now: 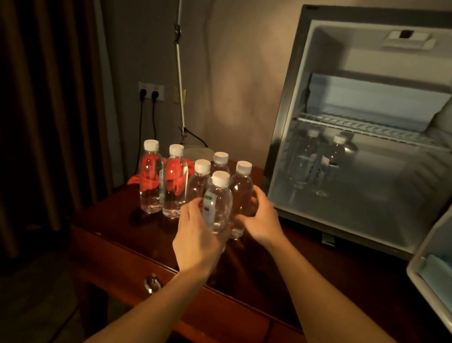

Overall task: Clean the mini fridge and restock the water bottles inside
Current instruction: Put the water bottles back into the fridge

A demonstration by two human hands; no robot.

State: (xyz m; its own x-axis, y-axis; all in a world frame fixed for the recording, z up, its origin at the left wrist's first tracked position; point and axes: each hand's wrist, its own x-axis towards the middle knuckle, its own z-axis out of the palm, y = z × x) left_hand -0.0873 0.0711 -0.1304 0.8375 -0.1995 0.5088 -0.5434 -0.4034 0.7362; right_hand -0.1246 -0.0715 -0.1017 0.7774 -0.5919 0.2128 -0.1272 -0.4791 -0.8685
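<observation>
The left hand (198,241) wraps its fingers round the nearest water bottle (218,203), and the right hand (260,219) curls round the bottle beside it (240,197), though how firm that second hold is I cannot quite tell. Four more bottles stand behind on the worktop (130,233). Lift both straight up (the cluster is tight) before swinging right into the open mini fridge (367,177), setting them beside the bottles already on its floor (319,163).

Left grip (201,242) wrapped on front bottle (218,200); right grip (261,219) round neighbouring bottle (240,194) on desk (306,274), beside open fridge (367,180).
</observation>
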